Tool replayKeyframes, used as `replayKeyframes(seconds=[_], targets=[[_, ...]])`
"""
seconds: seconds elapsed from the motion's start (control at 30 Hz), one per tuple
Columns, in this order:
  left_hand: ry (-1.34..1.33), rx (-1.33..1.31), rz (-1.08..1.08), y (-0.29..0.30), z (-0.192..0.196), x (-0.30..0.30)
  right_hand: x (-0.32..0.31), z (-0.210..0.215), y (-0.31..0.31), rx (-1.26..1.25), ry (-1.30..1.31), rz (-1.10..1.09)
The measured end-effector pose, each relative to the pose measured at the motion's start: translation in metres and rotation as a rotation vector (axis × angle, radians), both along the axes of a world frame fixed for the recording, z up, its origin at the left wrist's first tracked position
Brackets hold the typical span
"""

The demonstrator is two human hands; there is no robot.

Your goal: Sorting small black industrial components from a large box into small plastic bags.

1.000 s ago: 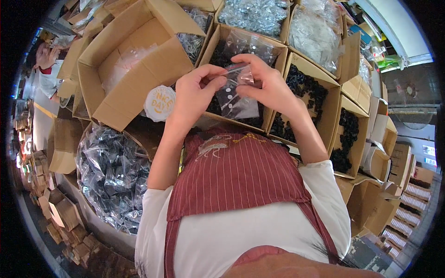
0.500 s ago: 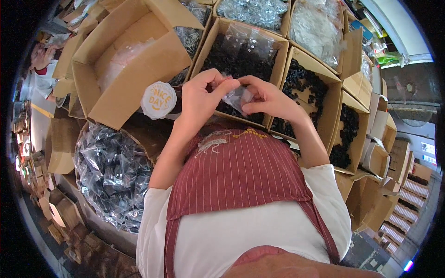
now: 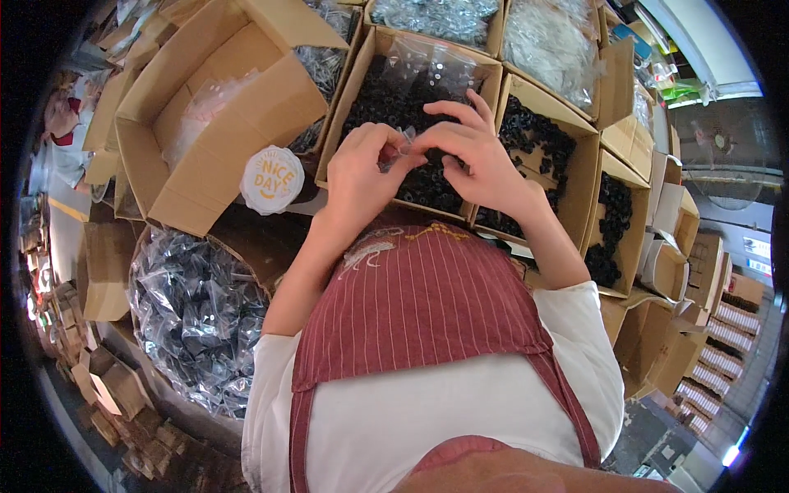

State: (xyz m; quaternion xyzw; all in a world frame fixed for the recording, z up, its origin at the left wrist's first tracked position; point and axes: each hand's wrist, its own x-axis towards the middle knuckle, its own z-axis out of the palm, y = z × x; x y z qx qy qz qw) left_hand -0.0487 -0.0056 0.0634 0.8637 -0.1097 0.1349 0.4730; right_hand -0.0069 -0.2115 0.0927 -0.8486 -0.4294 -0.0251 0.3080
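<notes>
Both my hands are over an open carton of small black parts. My left hand is closed, pinching a small clear plastic bag between thumb and fingers; most of the bag is hidden by the fingers. From the right, my right hand reaches across, its index fingertip against the bag beside my left fingers. Its thumb is apart from the index finger, and the other fingers are raised and spread. Clear bags with small white dots rest against the far side of this carton.
Left stands a bigger open carton holding clear plastic, with a round white label at its corner. Below it is a container heaped with filled clear bags. More cartons of black parts and clear bags stand right and behind.
The clear bag has become mostly hidden at my left fingertips. My right hand has loosened its grip on it, raising and spreading its fingers. The view has shifted slightly.
</notes>
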Motion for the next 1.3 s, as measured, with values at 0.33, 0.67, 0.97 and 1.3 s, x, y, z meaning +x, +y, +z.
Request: replayKeyframes(seconds=[0.33,0.67,0.97,1.3], targets=[[-0.250,0.383,-0.009,0.003,-0.026,0.004,-0.006,-0.020,0.000,-0.170,0.074,0.134],[0.159,-0.095,0.066,0.011,-0.052,0.014,0.043,-0.112,0.031,-0.532,0.305,-0.026],[0.234,-0.299,0.043,0.012,-0.049,0.013,0.018,-0.091,0.029,-0.540,0.492,0.108],[0.191,-0.369,0.113,0.015,-0.052,0.012,0.052,-0.055,0.001,0.670,1.449,-0.132]])
